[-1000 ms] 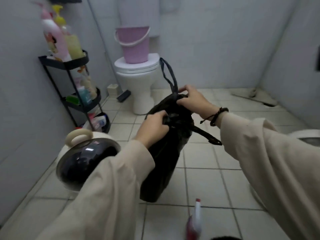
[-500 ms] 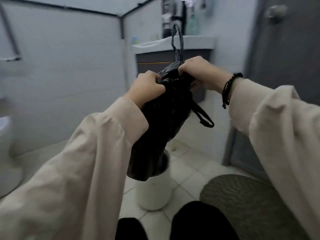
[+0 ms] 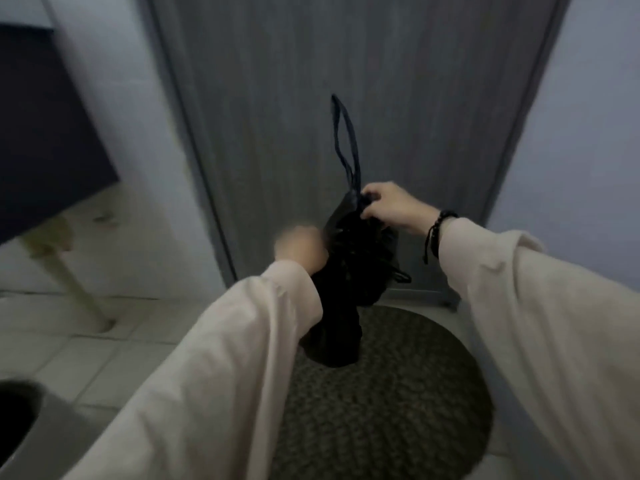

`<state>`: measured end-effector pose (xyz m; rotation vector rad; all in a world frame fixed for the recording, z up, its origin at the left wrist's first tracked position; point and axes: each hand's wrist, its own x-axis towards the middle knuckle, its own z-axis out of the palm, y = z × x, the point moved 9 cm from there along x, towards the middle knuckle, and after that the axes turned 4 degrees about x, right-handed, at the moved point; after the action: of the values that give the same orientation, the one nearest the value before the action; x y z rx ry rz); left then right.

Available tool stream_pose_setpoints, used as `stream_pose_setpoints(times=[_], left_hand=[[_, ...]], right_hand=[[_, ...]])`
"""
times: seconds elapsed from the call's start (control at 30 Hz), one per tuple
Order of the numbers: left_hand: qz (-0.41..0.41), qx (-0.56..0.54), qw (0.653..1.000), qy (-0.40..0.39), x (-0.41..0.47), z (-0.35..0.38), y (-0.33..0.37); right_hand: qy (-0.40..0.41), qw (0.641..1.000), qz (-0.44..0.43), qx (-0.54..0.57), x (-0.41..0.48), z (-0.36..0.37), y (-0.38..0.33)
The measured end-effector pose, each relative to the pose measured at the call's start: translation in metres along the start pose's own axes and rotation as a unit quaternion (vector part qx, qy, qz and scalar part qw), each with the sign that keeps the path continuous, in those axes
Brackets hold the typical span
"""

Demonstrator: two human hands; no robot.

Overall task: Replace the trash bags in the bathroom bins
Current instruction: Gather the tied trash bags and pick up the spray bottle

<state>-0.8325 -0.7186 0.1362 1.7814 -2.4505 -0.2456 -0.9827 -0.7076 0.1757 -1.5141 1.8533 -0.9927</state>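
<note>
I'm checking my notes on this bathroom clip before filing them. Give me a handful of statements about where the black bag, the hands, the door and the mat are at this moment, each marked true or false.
1. The right hand grips the gathered top of the black trash bag. True.
2. The bag rests flat on the round mat. False: it hangs in the air above the mat, held up by the hands.
3. A drawstring loop stands up above the bag's neck. True.
4. The grey door ahead stands wide open. False: it looks shut.
5. The left hand is away from the bag. False: though blurred, it is against the bag's side.
</note>
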Motion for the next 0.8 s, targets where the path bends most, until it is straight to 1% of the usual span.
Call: stream_pose_setpoints(times=[0.07, 0.13, 0.2, 0.27, 0.3, 0.37, 0.5, 0.6, 0.7, 0.8], left_hand=[[-0.003, -0.090, 0.994, -0.058, 0.012, 0.054, 0.032], [-0.009, -0.220, 0.969, -0.114, 0.018, 0.106, 0.063], [-0.023, -0.339, 0.923, -0.179, 0.013, 0.160, 0.094], [-0.044, -0.414, 0.879, -0.233, 0.005, 0.208, 0.116], [-0.054, -0.432, 0.864, -0.251, 0.001, 0.230, 0.124], [-0.067, -0.458, 0.846, -0.265, -0.006, 0.255, 0.133], [-0.046, -0.479, 0.834, -0.270, -0.010, 0.258, 0.145], [-0.036, -0.479, 0.833, -0.275, -0.009, 0.247, 0.145], [-0.025, -0.498, 0.825, -0.267, -0.006, 0.226, 0.138], [-0.018, -0.525, 0.812, -0.252, -0.001, 0.194, 0.118]], right_hand=[[0.041, 0.998, 0.039, -0.009, 0.000, -0.018, 0.063], [0.069, 0.994, 0.079, -0.018, -0.010, -0.029, 0.118], [0.058, 0.988, 0.136, -0.043, -0.025, -0.029, 0.173], [0.012, 0.975, 0.203, -0.090, -0.042, -0.020, 0.221], [-0.006, 0.966, 0.235, -0.110, -0.052, -0.017, 0.243], [-0.007, 0.956, 0.272, -0.108, -0.065, -0.016, 0.271], [0.015, 0.956, 0.277, -0.095, -0.070, -0.023, 0.286], [0.017, 0.955, 0.276, -0.104, -0.071, -0.026, 0.277], [0.061, 0.964, 0.212, -0.145, -0.062, -0.031, 0.245], [0.105, 0.978, 0.126, -0.131, -0.047, -0.014, 0.187]])
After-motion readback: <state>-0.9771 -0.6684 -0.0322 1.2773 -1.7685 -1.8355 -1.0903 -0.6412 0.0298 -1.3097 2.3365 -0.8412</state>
